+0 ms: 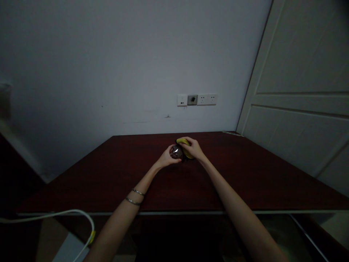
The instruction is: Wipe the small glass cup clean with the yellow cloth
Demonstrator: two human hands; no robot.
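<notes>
1. A white cord (77, 210) curls up close.
2. The left hand (165, 158) grips a shiny round thing (177, 153) over the dark red table (122, 171).
3. The right hand (194, 148) pinches a yellow thing (188, 153), just beside the round one.
4. White sockets (207, 99) sit on the wall (136, 72) behind.

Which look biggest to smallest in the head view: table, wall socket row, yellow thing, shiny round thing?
1. Table
2. Wall socket row
3. Yellow thing and shiny round thing: partly hidden, too alike to rank
</notes>
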